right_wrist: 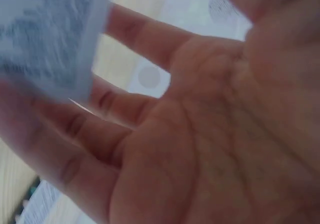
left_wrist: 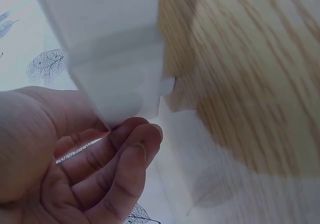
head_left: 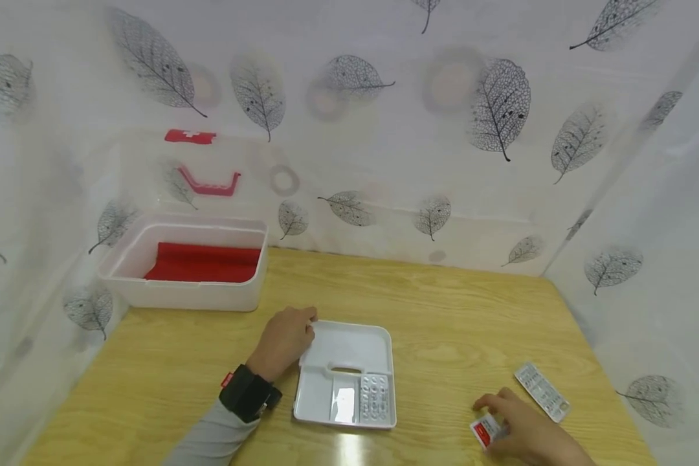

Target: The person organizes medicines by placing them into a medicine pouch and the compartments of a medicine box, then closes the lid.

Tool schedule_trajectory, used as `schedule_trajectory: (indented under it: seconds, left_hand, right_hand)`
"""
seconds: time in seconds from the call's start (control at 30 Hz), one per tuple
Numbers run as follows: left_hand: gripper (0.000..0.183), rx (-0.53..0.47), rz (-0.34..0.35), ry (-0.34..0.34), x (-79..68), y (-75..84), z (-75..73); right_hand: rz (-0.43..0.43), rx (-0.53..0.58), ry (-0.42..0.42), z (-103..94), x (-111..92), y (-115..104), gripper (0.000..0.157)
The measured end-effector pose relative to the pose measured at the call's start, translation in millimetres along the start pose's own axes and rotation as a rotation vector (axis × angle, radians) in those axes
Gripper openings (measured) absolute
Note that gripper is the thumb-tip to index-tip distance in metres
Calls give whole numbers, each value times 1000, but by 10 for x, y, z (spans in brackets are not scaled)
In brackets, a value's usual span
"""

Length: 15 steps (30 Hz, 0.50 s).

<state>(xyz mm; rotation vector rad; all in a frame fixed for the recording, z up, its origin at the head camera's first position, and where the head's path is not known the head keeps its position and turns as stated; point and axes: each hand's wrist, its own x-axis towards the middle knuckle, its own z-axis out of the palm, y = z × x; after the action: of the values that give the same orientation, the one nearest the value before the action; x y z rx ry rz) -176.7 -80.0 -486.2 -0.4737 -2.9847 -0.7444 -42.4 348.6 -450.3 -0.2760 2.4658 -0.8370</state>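
My left hand (head_left: 283,342) grips the upper left corner of a white plastic tray (head_left: 349,343) with a small slot handle in its middle. In the left wrist view the edge of the tray (left_wrist: 117,79) sits between thumb and curled fingers. A silver blister pack (head_left: 375,396) lies in the lower right compartment. Over the right part of the table, my right hand (head_left: 527,427) holds a small white sachet with red print (head_left: 483,432). The right wrist view shows the printed sachet (right_wrist: 45,39) blurred at the fingers. Beyond this hand lies another blister pack (head_left: 542,391).
At the back left stands an open translucent white box (head_left: 192,294) with red cloth (head_left: 206,262) inside. Its raised lid carries a red handle (head_left: 210,188). A leaf-patterned curtain (head_left: 373,142) bounds the wooden table (head_left: 443,336) at the back and sides.
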Motion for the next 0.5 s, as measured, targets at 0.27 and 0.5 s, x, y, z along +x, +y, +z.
schedule_trajectory:
  seconds: [0.27, 0.5]
  left_hand:
    - [14, 23, 13, -8, 5, 29, -10]
    - [15, 29, -11, -38, -5, 16, -20]
  right_hand:
    - [70, -109, 100, 125, 156, -124, 48]
    - [20, -128, 108, 166, 281, -163, 49]
